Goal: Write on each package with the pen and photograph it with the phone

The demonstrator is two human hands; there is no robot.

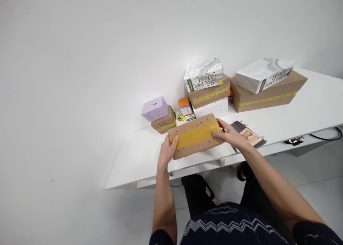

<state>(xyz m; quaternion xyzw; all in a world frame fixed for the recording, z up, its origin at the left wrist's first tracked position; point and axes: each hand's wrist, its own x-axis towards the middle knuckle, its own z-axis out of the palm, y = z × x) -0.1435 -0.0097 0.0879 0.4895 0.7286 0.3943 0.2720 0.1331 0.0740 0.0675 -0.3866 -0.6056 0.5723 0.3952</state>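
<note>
Brown cardboard box [195,136] w/ a wide yellow tape strip is held at both ends, at the near edge of the white table [134,159]. Left hand [167,152] is clasped round the left end, thumb on the tape. Right hand [230,134] is pressed on the right end, fingers laid flat. A booklet [250,136] is seen just beside the right hand; stacked boxes [209,93] behind.
</note>
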